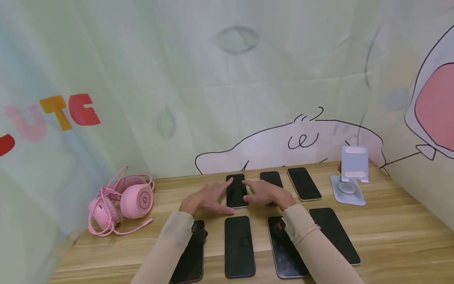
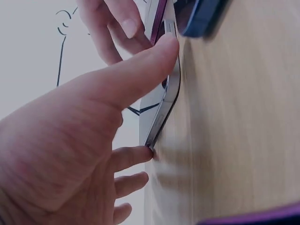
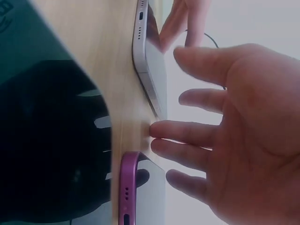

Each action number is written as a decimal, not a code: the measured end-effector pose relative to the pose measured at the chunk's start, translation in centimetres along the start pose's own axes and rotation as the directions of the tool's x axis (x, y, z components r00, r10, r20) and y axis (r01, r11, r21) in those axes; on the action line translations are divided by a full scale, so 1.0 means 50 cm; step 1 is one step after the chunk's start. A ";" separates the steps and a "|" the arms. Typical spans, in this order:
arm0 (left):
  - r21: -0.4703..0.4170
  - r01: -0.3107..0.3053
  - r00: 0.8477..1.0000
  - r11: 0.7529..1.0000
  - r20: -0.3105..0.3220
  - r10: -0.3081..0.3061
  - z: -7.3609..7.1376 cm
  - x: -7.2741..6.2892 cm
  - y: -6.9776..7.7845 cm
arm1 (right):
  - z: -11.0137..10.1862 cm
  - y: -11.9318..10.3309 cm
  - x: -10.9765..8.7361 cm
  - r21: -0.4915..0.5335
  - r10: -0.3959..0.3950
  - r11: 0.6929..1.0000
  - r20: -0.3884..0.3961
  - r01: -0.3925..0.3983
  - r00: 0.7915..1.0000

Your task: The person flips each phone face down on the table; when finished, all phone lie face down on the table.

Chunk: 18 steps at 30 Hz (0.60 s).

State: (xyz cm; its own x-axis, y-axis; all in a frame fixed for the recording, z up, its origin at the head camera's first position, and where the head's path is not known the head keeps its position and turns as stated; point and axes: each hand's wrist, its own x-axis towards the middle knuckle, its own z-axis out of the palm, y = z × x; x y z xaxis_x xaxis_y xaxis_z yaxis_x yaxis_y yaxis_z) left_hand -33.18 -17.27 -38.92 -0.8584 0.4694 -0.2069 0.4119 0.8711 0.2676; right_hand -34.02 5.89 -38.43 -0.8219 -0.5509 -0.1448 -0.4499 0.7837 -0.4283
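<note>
Head view: 1 phone (image 1: 236, 193) between 2 hands (image 1: 211, 198) (image 1: 265, 192)

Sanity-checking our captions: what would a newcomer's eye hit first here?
Probably the pink headset, bright against the pale wood at the left of the table. Next, the dark phones, seven in view, laid in two rows, with the left hand and right hand on either side of the back row's leftmost phone. Then the pale stand at back right.
</note>
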 end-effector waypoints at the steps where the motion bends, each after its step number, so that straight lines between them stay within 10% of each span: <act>1: -0.001 -0.001 1.000 1.000 0.004 0.001 0.001 0.001 0.002 | 0.002 0.000 0.001 0.004 -0.013 1.000 -0.001 0.013 1.000; 18: -0.010 0.012 0.999 1.000 -0.036 -0.012 0.014 0.015 0.000 | 0.010 0.001 0.012 0.085 -0.117 0.989 -0.045 0.120 0.992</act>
State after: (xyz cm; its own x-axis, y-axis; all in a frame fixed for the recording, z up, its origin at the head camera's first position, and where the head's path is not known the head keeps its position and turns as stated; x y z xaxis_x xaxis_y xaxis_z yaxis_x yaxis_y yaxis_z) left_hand -33.60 -16.83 -39.73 -0.8738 0.4535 -0.1757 0.3987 0.8748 0.2751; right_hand -34.36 5.47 -38.98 -0.7784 -0.6254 -0.0537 -0.5143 0.6845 -0.5167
